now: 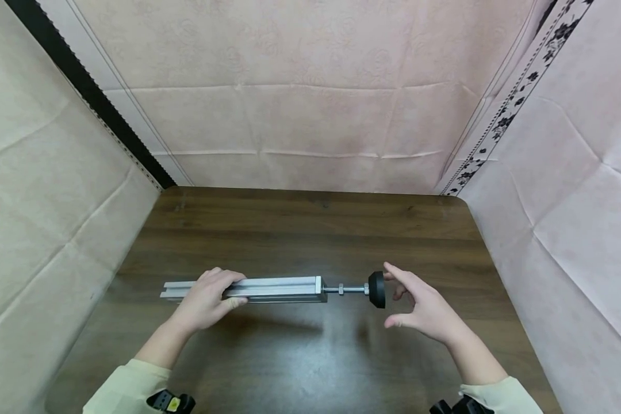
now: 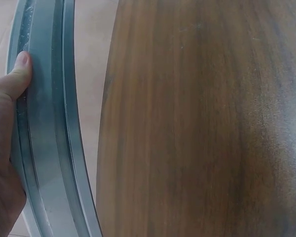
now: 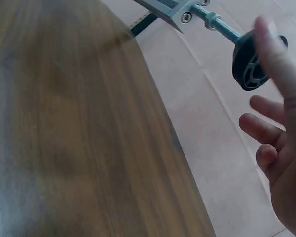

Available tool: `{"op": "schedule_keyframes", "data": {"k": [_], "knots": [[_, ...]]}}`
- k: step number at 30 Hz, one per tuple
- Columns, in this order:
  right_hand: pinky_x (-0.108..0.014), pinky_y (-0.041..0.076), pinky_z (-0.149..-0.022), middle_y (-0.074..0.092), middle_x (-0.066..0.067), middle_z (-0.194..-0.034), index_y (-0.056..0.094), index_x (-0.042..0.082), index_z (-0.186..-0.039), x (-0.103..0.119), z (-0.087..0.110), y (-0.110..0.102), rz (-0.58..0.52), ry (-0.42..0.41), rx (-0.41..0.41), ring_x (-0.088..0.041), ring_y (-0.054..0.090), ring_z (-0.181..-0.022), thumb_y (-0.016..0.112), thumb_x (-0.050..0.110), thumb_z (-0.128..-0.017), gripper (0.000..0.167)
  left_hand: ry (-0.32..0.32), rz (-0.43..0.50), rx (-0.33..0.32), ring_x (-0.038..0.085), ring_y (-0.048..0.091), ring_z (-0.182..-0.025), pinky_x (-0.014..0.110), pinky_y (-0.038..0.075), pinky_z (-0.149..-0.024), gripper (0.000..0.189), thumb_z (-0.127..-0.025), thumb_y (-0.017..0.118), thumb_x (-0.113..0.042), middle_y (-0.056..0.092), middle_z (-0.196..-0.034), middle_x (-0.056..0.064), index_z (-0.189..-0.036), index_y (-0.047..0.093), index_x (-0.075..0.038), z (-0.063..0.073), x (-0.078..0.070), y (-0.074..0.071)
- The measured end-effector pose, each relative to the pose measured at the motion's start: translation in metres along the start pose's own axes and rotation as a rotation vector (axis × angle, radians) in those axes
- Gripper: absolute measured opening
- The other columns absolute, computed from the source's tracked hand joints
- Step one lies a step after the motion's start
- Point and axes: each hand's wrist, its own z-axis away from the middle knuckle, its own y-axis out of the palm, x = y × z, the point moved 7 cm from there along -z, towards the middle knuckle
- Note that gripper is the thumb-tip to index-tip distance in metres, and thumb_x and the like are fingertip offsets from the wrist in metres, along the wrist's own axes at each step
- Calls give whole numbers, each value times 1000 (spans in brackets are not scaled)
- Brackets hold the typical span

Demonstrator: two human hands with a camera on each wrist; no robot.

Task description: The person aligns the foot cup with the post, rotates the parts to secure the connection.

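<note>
A silver slotted aluminium profile point(image 1: 284, 289) lies crosswise above the table in the head view, its shadow falling below it. From its right end sticks a threaded rod point(image 1: 331, 290) with a nut point(image 1: 341, 289), capped by a black levelling foot point(image 1: 376, 289). My left hand point(image 1: 212, 296) grips the profile near its left part; in the left wrist view the thumb point(image 2: 20, 71) presses along its groove. Beside the black foot, my right hand point(image 1: 419, 302) has its fingers spread and relaxed. The right wrist view shows the foot's ribbed underside point(image 3: 254, 74) close to that hand's thumb.
Below is a brown wood-grain table point(image 1: 310, 241) with rounded far corners. Pale cloth panels rise behind point(image 1: 300, 115), at the left point(image 1: 57, 201) and at the right point(image 1: 574, 201). A black strip point(image 1: 93, 98) runs down the left corner, a floral border point(image 1: 517, 98) down the right.
</note>
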Motion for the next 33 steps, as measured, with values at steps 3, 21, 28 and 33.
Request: {"op": "schedule_keyframes", "data": {"k": [3,21,28,33], "knots": [[-23,42,-62,55,-1,-115,40,20,-142,4,0,1,92,-57,-23,-6,52,-81,87,27,-57,98,8,-5,5,20,55,-87,40,42,-79,41,-75,76,-30,66,-100,4,-106,64,-6,0,1,0],[-27,47,-68,65,-2,-104,51,7,-130,-15,-3,3,-102,93,-48,-7,56,-78,59,65,-72,82,27,-7,2,20,55,-87,41,42,-79,41,-74,77,-29,66,-99,4,-105,64,-6,-7,-3,2],[-24,42,-67,50,-2,-127,40,17,-141,-5,5,-7,60,-49,-52,-10,53,-89,88,26,-55,99,12,12,14,18,54,-88,40,42,-79,39,-76,77,-29,66,-100,2,-106,64,-7,-10,-5,2],[-27,46,-68,58,-1,-112,51,11,-131,0,2,-7,170,-69,-84,-6,54,-82,88,20,-57,83,10,5,18,19,54,-87,40,42,-79,40,-75,78,-28,66,-99,3,-106,64,-7,-12,-6,1]]}}
